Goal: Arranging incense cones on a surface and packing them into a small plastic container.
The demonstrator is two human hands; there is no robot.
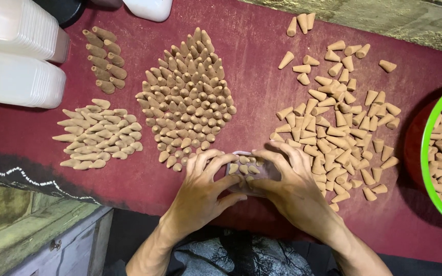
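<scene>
Cones grouped on the cloth, small box at the near edge.
The box (249, 174) sits between the left hand (200, 191) and right hand (295, 189), cones inside it. Behind it stands the upright cluster (190, 97); left of that lies a flat pile (98, 135); loose cones (338, 122) spread right, the bowl (431, 163) beyond. Stacked containers (19, 56) occupy the far left corner.

soft even light from above, faint shadows, sharp focus, glare on white containers (19, 79)

small clear box (251, 174), brown cones (245, 168) inside
</scene>
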